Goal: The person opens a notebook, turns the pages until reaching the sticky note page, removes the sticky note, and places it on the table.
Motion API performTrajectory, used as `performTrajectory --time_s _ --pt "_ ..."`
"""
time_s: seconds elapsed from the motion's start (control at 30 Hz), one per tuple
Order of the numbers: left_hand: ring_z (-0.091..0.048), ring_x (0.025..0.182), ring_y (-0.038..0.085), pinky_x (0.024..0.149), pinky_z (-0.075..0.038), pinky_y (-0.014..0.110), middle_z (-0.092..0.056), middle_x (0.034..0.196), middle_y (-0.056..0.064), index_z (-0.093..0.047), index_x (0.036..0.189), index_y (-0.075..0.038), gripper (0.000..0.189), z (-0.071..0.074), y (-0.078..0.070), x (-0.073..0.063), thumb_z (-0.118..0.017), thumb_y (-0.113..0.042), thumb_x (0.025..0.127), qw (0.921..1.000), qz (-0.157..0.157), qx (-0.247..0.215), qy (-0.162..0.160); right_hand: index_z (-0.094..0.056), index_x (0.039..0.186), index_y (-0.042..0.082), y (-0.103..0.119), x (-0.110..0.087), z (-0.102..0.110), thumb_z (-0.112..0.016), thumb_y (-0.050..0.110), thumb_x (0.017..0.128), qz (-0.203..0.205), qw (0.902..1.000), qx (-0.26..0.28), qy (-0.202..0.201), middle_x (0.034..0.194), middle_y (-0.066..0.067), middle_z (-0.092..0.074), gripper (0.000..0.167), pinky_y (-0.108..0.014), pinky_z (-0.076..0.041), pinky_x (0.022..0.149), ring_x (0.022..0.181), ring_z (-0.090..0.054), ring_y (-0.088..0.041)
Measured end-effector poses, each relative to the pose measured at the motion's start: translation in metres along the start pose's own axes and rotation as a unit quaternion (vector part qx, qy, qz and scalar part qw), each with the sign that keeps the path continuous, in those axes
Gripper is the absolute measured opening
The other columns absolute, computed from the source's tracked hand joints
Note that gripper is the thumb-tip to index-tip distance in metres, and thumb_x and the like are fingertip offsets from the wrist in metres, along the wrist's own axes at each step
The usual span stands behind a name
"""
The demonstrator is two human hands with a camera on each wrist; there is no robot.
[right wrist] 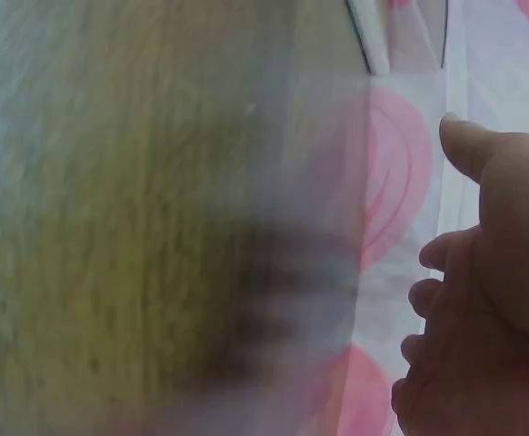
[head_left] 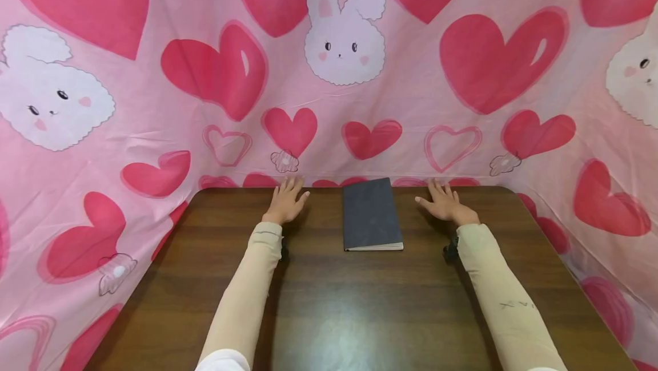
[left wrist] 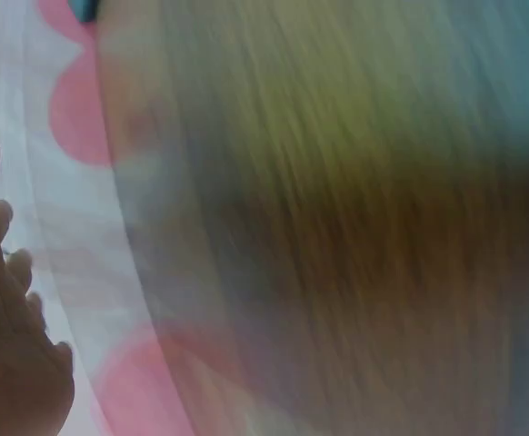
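A dark grey notebook with pale page edges lies near the far edge of the table, between the two hands. To its left, my left hand is stretched out with fingers spread, apart from the notebook. On the other side my right hand is likewise spread, its thumb toward the notebook. Both hold nothing. In the left wrist view the left hand shows at the left edge. The right wrist view has the right hand at its right side, and an end of the notebook at the top.
The brown wooden table has a glossy light reflection near its front. A pink cloth with hearts and rabbit faces hangs behind and at both sides. Dark wrist devices sit inside both forearms, the right one more visible.
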State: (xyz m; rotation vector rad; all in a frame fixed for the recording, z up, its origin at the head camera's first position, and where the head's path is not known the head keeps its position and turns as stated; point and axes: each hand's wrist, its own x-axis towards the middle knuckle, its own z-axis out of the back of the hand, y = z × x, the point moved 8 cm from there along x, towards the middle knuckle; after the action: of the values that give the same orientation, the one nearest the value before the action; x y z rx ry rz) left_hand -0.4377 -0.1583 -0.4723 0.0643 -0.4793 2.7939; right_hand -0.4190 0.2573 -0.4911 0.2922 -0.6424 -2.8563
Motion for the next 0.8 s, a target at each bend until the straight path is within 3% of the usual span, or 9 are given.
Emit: performTrajectory --time_s 0.2,0.5,0.8 --pt "-0.015 0.155 0.041 0.121 -0.016 0.064 -0.025 0.166 0.022 -0.029 0.16 -0.007 0.063 -0.011 -0.041 0.004 -0.04 -0.04 0.108 0.9982 -0.04 -0.038 0.025 -0.005 0.159 -0.007 0.014 0.0 0.001 -0.038 0.049 0.107 0.029 0.9993 0.024 0.009 0.163 -0.036 0.002 0.084 -0.073 0.006 0.115 0.147 0.011 -0.061" --pt "-0.017 0.156 0.039 0.123 -0.017 0.059 -0.023 0.167 0.018 -0.027 0.162 -0.01 0.065 -0.041 -0.112 0.001 -0.042 -0.042 0.107 0.9894 -0.118 -0.053 0.067 -0.013 0.159 -0.007 0.044 -0.003 -0.006 -0.04 0.045 0.108 0.076 0.9962 0.042 0.013 0.165 -0.034 -0.001 0.078 -0.073 0.004 0.115 0.149 0.007 -0.059" --pt "-0.01 0.158 0.028 0.126 -0.013 0.05 -0.014 0.171 0.006 -0.022 0.164 -0.02 0.068 -0.074 -0.163 0.001 -0.039 -0.053 0.106 0.9841 -0.129 -0.01 0.122 -0.016 0.16 -0.003 0.053 -0.001 -0.024 -0.043 0.045 0.107 0.099 0.9943 0.037 0.017 0.166 -0.032 -0.003 0.076 -0.074 0.004 0.115 0.151 0.008 -0.056"
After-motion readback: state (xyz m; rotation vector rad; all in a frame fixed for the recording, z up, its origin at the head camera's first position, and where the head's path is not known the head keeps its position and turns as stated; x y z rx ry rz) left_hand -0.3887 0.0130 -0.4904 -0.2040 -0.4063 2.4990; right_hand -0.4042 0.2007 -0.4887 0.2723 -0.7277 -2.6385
